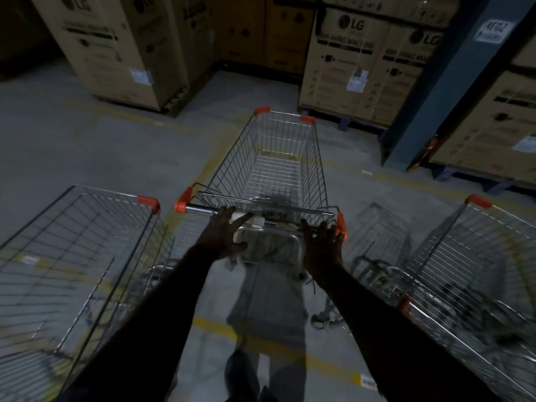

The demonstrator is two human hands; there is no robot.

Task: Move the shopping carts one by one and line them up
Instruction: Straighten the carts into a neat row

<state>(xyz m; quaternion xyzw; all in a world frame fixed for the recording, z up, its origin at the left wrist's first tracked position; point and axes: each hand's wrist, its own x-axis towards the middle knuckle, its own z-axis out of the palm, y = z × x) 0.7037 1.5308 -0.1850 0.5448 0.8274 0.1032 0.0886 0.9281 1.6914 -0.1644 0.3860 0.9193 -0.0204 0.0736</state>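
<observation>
A wire shopping cart with orange corner caps stands straight ahead of me, its chrome handle bar nearest. My left hand is at the bar with fingers spread and straight, fingertips touching it. My right hand is also spread open, just at the bar's right end by the orange cap. Neither hand is wrapped round the bar. A second cart stands at my left and a third cart at my right, both facing the same way.
Tall cardboard appliance boxes stand at the back left, and more boxes on pallets at the back right. A blue rack post rises at the right. Yellow floor lines cross the grey concrete.
</observation>
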